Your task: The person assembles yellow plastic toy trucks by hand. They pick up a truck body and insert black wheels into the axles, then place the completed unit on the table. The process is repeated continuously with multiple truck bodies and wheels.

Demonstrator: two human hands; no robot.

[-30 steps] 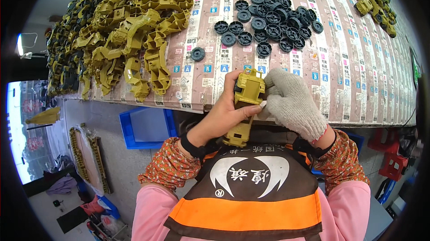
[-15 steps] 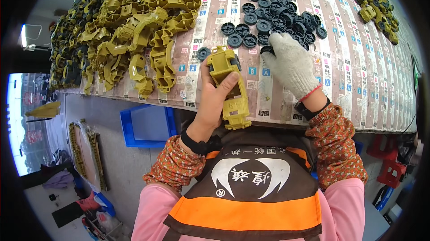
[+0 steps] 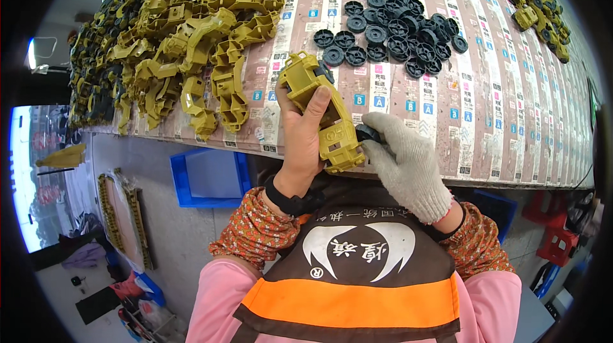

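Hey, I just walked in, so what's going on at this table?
A person's bare left hand grips a yellow toy vehicle body at the table's near edge. The gloved right hand holds a dark wheel against or right beside the body's near end; whether it is seated can't be told. Another wheel shows at the far end. Ahead lies a pile of loose wheels, with a heap of yellow bodies to the left.
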